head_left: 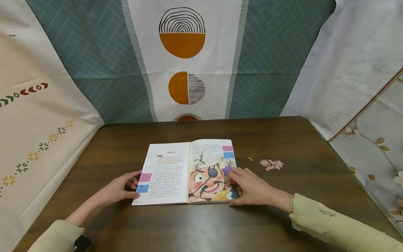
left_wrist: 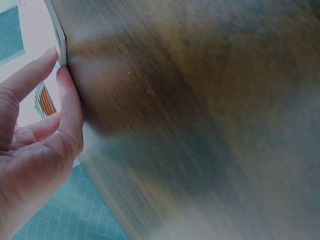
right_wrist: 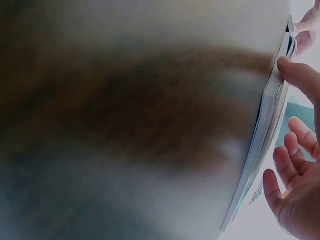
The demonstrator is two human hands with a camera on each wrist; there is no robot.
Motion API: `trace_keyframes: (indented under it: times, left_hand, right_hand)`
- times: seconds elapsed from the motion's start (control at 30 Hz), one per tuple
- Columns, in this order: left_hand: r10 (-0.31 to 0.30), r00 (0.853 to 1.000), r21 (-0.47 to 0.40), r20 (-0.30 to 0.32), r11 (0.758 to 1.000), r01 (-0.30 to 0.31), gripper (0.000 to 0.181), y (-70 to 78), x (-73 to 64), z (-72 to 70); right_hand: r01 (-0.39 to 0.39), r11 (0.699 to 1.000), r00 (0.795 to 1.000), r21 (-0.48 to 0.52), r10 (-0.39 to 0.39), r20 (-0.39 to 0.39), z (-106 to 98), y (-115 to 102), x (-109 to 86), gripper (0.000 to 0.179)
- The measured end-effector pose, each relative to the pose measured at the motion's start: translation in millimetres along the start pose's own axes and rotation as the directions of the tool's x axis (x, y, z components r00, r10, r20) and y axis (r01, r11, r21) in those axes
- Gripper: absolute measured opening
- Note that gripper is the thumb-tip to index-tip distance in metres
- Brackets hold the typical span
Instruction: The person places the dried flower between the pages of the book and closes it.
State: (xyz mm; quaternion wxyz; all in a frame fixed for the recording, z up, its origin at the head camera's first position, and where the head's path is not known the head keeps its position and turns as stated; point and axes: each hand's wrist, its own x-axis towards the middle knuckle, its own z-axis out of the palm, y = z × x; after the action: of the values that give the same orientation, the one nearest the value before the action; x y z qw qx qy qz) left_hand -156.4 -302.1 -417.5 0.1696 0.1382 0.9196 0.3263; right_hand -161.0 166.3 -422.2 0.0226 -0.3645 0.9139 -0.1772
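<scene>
An open book [head_left: 170,175] lies on the table, its left page of text and its right page showing a cartoon face with an eye patch. At its lower left corner, my left hand [head_left: 121,187] pinches the edge, thumb on the page. The left wrist view shows that thumb [left_wrist: 42,65] and a finger at the book's edge. My right hand [head_left: 252,187] grips the lower right corner with curled fingers; its thumb [right_wrist: 295,75] presses the page edges in the right wrist view. A thin green sprig [head_left: 201,160] overlaps the right page.
Pink blossoms [head_left: 271,164] and tiny yellow flowers [head_left: 251,159] lie on the dark wooden table [head_left: 207,227] right of the book. Patterned cloths [head_left: 270,59] hang behind the table's far edge and on both sides.
</scene>
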Motion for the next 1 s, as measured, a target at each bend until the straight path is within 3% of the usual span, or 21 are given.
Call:
trace_keyframes:
  times: [0.27,0.67,1.0]
  left_hand:
    - [-0.009,1.000,-0.001,0.002,1.000,0.009,0.085,0.2,-0.3,0.2]
    - [0.000,1.000,-0.006,0.002,1.000,0.000,0.085,1.1,0.1,0.3]
    - [0.005,1.000,0.000,0.004,1.000,-0.005,0.085,3.1,-0.9,-0.3]
  right_hand:
    - [0.000,1.000,1.000,0.030,0.000,-0.006,-2,0,-0.7,0.047]
    - [0.073,0.994,0.995,0.087,-0.067,-0.077,-11,13,-7.9,0.030]
    - [0.025,0.989,0.991,0.148,-0.005,-0.135,-22,29,-2.1,0.031]
